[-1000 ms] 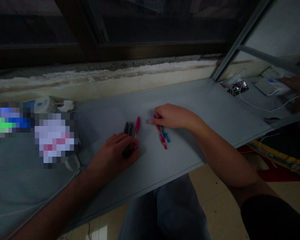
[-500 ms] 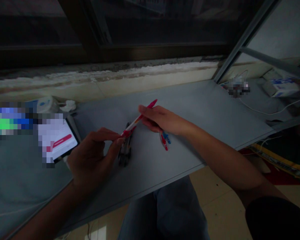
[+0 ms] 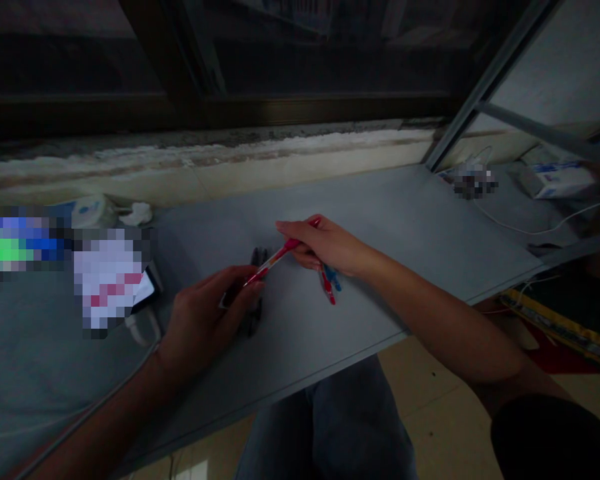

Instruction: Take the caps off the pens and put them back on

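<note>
A slim pen with red ends and a clear barrel (image 3: 271, 262) slants between my two hands above the table. My left hand (image 3: 207, 310) pinches its lower end between thumb and fingers. My right hand (image 3: 320, 243) is closed round the upper red end, thumb along the top. Just below my right palm, a red pen (image 3: 328, 287) and a blue pen (image 3: 335, 279) stick out; their other ends are hidden by the hand. Behind my left fingertips lies a dark thin-framed object (image 3: 256, 320), partly covered, whose kind I cannot tell.
The grey table (image 3: 300, 340) runs along a windowsill. To the left are a phone (image 3: 147, 293) with a white cable (image 3: 139, 331), a tissue roll (image 3: 95, 210) and a crumpled tissue (image 3: 137, 213). A tissue pack (image 3: 557, 180) and a metal frame bar (image 3: 530, 123) stand right.
My left hand has moved slightly right and along the pen, now covering more of the dark object. My right hand has shifted a little down and right over the pen's upper end.
</note>
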Tool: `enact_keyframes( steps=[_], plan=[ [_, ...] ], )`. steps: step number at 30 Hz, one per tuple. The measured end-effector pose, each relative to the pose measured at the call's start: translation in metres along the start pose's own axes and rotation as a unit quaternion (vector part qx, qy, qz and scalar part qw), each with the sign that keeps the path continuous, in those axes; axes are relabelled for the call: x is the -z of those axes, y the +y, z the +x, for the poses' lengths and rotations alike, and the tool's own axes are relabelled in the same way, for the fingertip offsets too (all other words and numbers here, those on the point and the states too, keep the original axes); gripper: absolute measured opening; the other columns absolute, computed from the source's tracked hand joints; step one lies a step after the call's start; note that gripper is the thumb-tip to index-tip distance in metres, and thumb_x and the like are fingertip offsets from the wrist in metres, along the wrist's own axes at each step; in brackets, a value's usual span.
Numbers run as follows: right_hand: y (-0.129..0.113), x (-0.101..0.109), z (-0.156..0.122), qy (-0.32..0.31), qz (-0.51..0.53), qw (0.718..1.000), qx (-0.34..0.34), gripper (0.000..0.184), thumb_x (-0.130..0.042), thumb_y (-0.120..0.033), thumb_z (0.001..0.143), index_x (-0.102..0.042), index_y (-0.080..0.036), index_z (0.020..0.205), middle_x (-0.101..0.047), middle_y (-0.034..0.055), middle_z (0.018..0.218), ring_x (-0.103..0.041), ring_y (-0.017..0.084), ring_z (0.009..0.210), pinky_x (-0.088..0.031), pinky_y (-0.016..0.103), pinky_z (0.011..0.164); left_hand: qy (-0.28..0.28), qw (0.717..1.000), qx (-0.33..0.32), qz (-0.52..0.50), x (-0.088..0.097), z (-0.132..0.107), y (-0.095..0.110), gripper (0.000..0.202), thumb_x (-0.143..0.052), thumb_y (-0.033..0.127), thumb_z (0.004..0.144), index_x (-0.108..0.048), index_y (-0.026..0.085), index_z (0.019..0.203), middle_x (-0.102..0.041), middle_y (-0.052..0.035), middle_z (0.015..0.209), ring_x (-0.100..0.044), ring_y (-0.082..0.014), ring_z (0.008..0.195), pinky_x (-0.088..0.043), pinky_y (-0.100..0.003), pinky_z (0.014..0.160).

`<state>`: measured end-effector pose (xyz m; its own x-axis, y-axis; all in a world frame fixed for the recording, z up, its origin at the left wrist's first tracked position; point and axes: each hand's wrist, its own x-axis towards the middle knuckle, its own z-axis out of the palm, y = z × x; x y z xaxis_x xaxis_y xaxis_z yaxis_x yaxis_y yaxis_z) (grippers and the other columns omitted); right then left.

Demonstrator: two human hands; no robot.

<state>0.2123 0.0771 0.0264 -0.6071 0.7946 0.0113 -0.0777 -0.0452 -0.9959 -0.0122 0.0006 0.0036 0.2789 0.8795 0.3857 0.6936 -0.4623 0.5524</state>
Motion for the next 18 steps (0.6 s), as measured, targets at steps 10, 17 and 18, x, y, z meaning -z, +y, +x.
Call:
enact_keyframes(
  steps=[10,17,18],
  plan=[
    [-0.013,0.019,-0.007,-0.147,-0.108,0.974,0.133,0.037,-0.075,-0.036,0.09,-0.049,-0.017,0.071,-0.043,-0.0082,0.06,-0.037,0.004,0.054,-0.03,0.019,0.051,-0.128,0.983,0.077,-0.104,0.004,-0.001,0.008,0.052,-0.037,0.052,0.106,-0.067,0.019,0.08,-0.055,0.0025,0.056,-0.051,-0.0138,0.049,-0.04,-0.024,0.047],
    [-0.02,0.033,-0.006,-0.079,-0.207,0.972,0.078,0.047,-0.058,-0.052,0.1,-0.053,-0.017,0.07,-0.052,-0.0032,0.061,-0.046,0.008,0.054,-0.036,0.022,0.053,-0.071,0.995,0.061,-0.03,0.003,0.003,0.004,0.044,-0.041,0.046,0.105,-0.071,0.02,0.086,-0.063,0.0021,0.06,-0.056,-0.0138,0.048,-0.041,-0.025,0.051],
    [-0.019,0.035,-0.006,-0.071,-0.225,0.969,0.074,0.048,-0.058,-0.052,0.1,-0.053,-0.017,0.068,-0.053,-0.0029,0.059,-0.045,0.007,0.053,-0.035,0.022,0.053,-0.069,0.996,0.053,-0.026,0.002,0.003,0.004,0.043,-0.041,0.045,0.105,-0.072,0.021,0.087,-0.065,0.0021,0.061,-0.057,-0.0139,0.049,-0.042,-0.025,0.052]
  ],
)
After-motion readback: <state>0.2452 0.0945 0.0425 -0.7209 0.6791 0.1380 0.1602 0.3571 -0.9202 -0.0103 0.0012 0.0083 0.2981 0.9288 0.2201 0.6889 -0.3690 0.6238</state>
